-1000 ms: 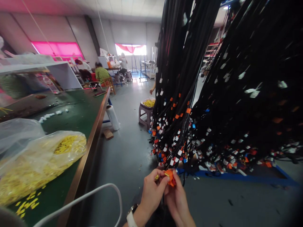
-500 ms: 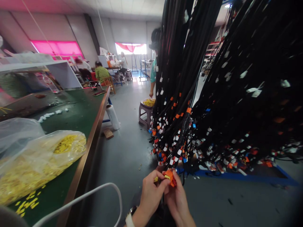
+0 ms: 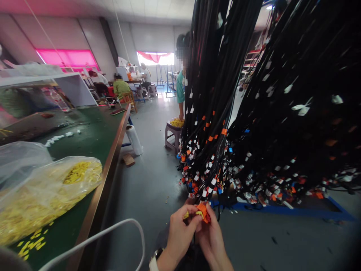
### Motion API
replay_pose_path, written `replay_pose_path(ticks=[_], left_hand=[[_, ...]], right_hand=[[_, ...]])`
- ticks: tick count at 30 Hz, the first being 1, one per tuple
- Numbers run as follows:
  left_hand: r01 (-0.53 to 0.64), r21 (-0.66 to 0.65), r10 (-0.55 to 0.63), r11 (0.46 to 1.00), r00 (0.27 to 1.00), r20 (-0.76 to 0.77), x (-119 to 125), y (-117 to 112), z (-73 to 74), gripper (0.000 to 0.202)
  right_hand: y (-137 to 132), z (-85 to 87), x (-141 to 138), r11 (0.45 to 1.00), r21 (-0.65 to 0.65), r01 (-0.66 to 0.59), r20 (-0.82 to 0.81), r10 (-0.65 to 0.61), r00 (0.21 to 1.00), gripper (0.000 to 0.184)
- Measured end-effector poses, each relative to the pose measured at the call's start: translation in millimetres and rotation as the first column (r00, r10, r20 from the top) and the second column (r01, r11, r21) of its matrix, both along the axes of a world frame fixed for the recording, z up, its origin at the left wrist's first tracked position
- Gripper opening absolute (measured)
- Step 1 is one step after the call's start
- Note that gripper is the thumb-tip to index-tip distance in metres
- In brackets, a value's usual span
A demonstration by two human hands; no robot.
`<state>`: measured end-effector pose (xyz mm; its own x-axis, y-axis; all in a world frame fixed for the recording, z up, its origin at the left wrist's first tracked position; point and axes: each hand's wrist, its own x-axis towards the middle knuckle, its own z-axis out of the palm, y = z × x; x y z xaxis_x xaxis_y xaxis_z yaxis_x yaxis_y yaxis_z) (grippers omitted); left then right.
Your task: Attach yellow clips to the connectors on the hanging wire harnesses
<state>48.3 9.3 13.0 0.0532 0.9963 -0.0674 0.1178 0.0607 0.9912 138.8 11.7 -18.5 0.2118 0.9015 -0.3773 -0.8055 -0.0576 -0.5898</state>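
Note:
My left hand (image 3: pixel 179 230) pinches a small yellow plastic piece (image 3: pixel 200 213) between thumb and fingertips, against the side of an orange connector (image 3: pixel 202 208). Another bit of yellow (image 3: pixel 185 215) shows between its curled fingers. Closed around the orange connector, my right hand (image 3: pixel 211 238) holds it from the right and below. How deep the yellow piece sits in the connector I cannot tell. Just beyond my hands hangs a thick bundle of black cables (image 3: pixel 211 94), their ends carrying orange, white, red and blue connectors.
On the left, a green table (image 3: pixel 108 130) bears a clear bag of yellow pieces (image 3: pixel 50 192) and loose ones. A white tube (image 3: pixel 113 235) curves past its edge. Ahead, a co-worker (image 3: pixel 180 86) stands by a stool (image 3: pixel 172 137). A blue frame (image 3: pixel 310 213) lies under the cables.
The yellow piece at the connector has tilted slightly, while my hands stay almost in place. The co-worker has come further out from behind the cables and lowered a hand to the yellow pieces on the stool.

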Motion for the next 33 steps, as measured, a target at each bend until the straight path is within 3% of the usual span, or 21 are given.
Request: replay_pose_path(ticks=[11,18,23,27,33], left_hand=[[0.078,-0.048,-0.077,0.996,0.997,0.009,-4.7,-1.4,-6.8,0.011],[0.047,-0.102,-0.035,0.994,0.992,0.119,-3.3,-3.0,-12.7,0.017],[0.018,-0.111,-0.008,0.994,0.996,0.094,-0.4,-4.4,-17.9,0.021],[0.024,-0.106,-0.018,0.994,0.998,0.061,-0.5,-4.3,-18.7,0.025],[0.06,-0.137,-0.038,0.989,0.986,0.161,-0.2,-3.5,-19.2,0.029]], right_hand=[[-1.1,-2.2,1.5,0.999,-0.033,-0.043,-0.014,0.043,0.999,0.027],[-1.4,-2.9,0.9,0.999,-0.019,-0.042,-0.011,0.042,0.999,0.025],[-2.2,-2.7,1.4,0.999,-0.037,-0.037,-0.027,0.036,0.999,0.026],[-2.9,-1.6,1.2,0.999,-0.037,-0.034,-0.016,0.033,0.999,0.027],[-3.7,1.6,0.8,0.999,-0.02,-0.032,-0.013,0.032,0.999,0.026]])
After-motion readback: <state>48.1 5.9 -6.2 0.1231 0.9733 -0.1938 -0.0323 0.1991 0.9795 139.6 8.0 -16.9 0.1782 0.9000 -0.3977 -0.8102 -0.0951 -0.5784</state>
